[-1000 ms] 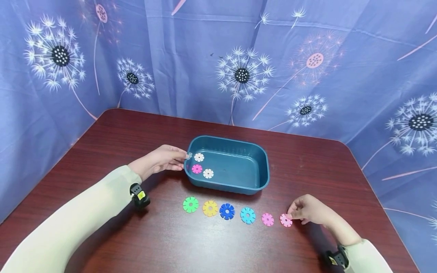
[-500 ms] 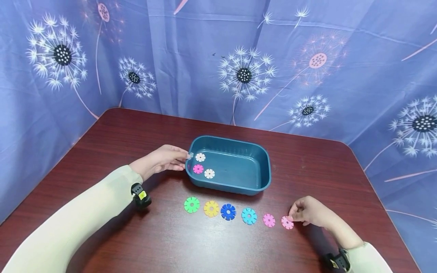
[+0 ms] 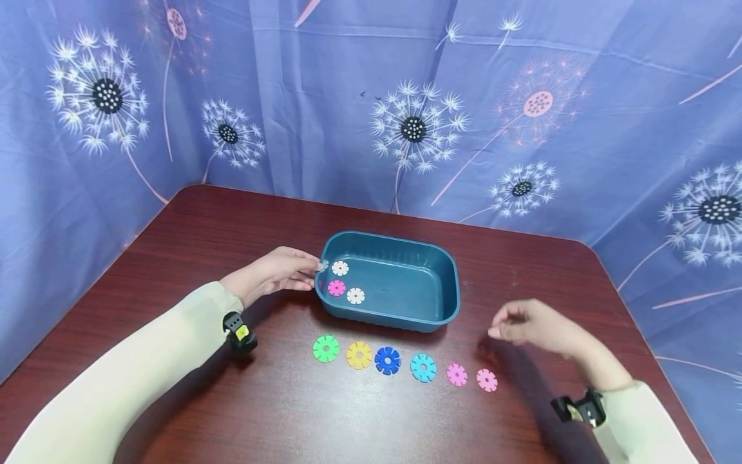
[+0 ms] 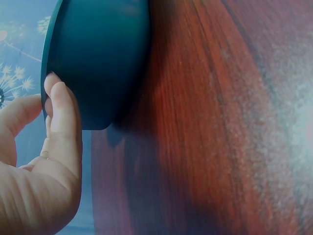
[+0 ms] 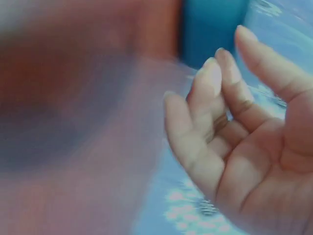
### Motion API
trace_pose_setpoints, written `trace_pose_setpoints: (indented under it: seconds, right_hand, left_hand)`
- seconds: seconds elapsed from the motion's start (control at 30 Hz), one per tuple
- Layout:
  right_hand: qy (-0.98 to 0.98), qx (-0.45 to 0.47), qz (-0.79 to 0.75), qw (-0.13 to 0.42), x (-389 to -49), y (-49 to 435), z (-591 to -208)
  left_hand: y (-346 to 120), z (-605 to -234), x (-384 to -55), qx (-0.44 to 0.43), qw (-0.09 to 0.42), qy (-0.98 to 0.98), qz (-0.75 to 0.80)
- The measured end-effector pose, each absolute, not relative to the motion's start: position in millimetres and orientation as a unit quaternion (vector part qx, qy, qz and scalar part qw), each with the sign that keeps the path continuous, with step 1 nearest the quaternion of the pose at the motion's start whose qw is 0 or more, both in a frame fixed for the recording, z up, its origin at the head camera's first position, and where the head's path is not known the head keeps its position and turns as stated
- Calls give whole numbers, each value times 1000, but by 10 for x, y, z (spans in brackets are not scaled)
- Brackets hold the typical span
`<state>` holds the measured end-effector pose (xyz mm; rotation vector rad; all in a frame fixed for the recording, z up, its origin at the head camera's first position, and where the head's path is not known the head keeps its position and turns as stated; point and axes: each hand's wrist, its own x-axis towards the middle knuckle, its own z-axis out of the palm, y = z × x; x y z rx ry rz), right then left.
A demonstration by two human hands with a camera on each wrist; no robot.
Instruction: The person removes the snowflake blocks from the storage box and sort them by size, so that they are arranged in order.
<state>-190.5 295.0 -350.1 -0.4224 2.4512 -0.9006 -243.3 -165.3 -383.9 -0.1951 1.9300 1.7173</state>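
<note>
My left hand [image 3: 284,269] grips the left rim of a dark teal plastic basin [image 3: 394,316], thumb over the edge and fingers against the outer wall [image 4: 112,63]. Inside the basin's left end lie a white notched disc [image 3: 340,268], a bright pink disc [image 3: 336,288] and another white disc [image 3: 355,296]. My right hand [image 3: 536,325] hovers over the table to the right of the basin. Its fingers are loosely bent and hold nothing; thumb and fingertips are apart in the right wrist view. Nearest to it is the pink disc [image 3: 487,380] at the row's right end.
In front of the basin, a row of notched discs runs left to right: green [image 3: 326,348], yellow [image 3: 359,355], dark blue [image 3: 387,361], light blue [image 3: 423,368] and pink [image 3: 456,374]. A blue dandelion-print curtain [image 3: 324,129] hangs behind the dark red wooden table [image 3: 278,412].
My right hand has let go of the rightmost pink disc and lifted up and away from it. That disc lies at the row's end. My left hand keeps its hold on the basin.
</note>
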Motion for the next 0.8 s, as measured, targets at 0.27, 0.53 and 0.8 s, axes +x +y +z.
trace_pose_setpoints:
  seconds: [0.27,0.53,0.8]
  right_hand:
    - [897,-274,-281,203,-2505,2439,-2849]
    - [854,-356,-220,310,-2953,1679,-2788]
    - [835,-371,-179,366,-3145,1161,-3085]
  left_hand:
    - [-1648,-3844,-2440,-80,273,721,632]
    - [-1658,-3830,-2438,-78,275,721,631]
    - [-1651,-3822,-2436,-77,276,720,632]
